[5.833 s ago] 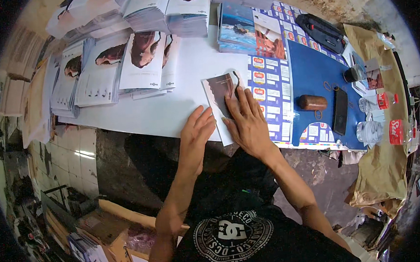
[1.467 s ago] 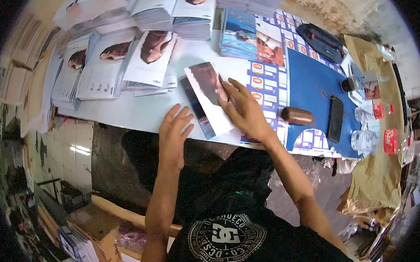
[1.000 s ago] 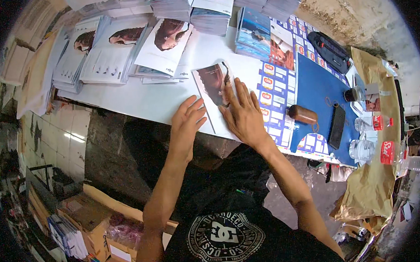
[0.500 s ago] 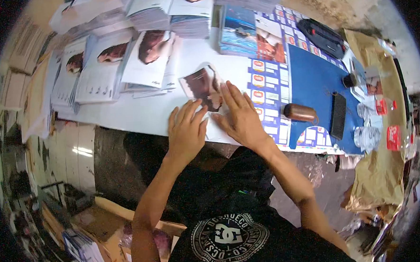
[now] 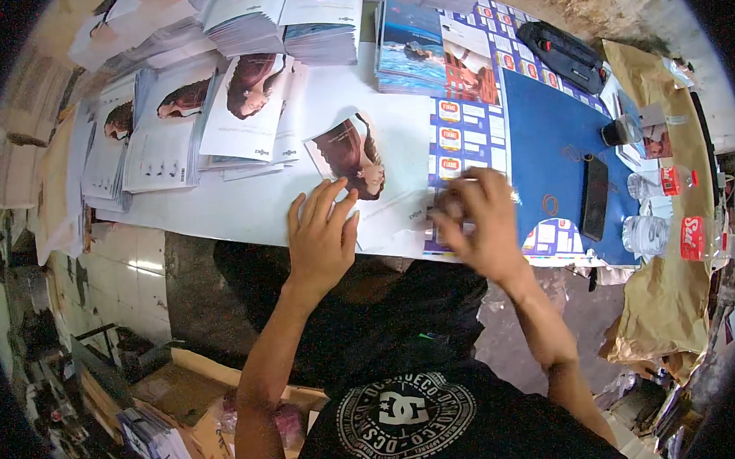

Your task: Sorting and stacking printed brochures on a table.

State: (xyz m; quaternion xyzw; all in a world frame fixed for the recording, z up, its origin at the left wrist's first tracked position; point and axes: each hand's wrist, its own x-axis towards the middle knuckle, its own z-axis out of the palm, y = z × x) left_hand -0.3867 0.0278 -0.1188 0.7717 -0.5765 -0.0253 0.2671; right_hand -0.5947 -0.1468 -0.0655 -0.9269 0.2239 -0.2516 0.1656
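A printed leaflet (image 5: 355,159) with a photo of a long-haired person lies at an angle on the white tabletop. My left hand (image 5: 322,236) rests at its near left edge, fingers spread and slightly bent, holding nothing. To the right, my right hand (image 5: 492,223) is above the printed sheet at the leaflet's right end. Its curled fingers close on a brown rounded block (image 5: 451,206), mostly hidden and blurred. Beyond my left hand stand stacks of similar leaflets (image 5: 245,111).
More stacked prints (image 5: 324,40) line the far side, beside a stack with a blue water picture (image 5: 409,48). On the blue mat (image 5: 545,129) at right lie a black oblong case (image 5: 593,197) and a rubber band (image 5: 551,206). Plastic bottles (image 5: 646,233) stand by the right edge.
My right hand has moved right off the leaflet and taken the brown rounded block from the blue mat. My left hand stays by the leaflet.
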